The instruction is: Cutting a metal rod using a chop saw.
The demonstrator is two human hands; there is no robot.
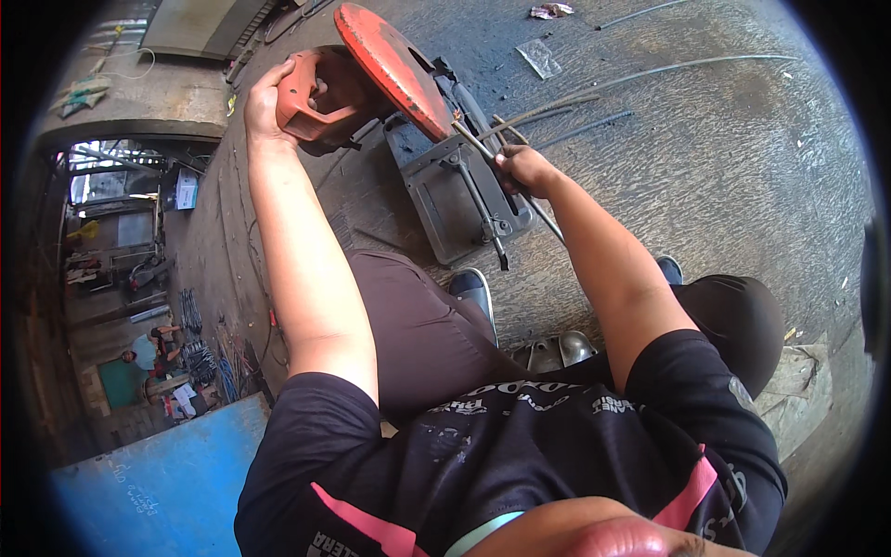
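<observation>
An orange-red chop saw stands on the floor in front of me, with a worn round blade guard and a grey metal base. My left hand is closed around the saw's orange handle; part of its fingers is hidden behind the housing. At the clamp side, right of the guard, my right hand grips thin metal rods. Their far ends reach the saw near the guard's lower edge, and one rod runs back past my wrist. The blade is mostly hidden by the guard.
A long thin rod and a shorter dark rod extend right of the saw. Clear plastic scrap lies beyond. My shoe is close to the base. At far left are a blue panel and another person near bundled rods.
</observation>
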